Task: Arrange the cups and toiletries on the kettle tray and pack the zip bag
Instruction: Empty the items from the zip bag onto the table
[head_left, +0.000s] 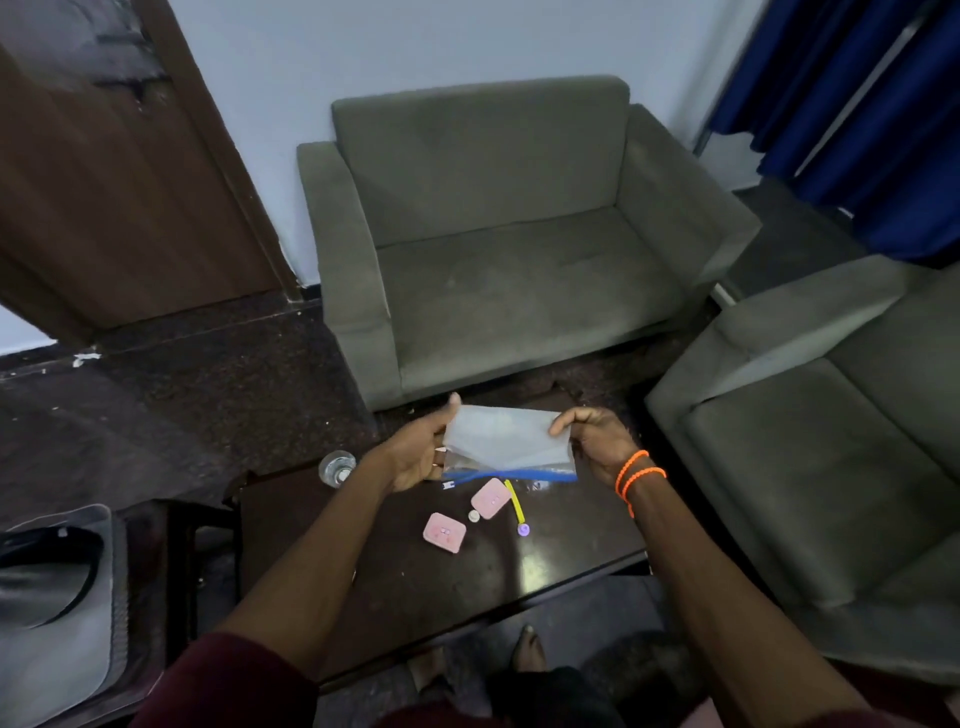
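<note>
While both hands grip its side edges, left hand (418, 457) & right hand (597, 441), zip bag (506, 441) above table (415, 582).

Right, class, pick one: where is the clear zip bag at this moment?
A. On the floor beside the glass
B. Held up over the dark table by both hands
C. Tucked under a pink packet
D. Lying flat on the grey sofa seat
B: the left hand and right hand each grip an end of the zip bag above the dark table.

Clear zip bag (511, 441) with blue zipper edge downward, above two pink packets (491, 498) flat on table.
</note>
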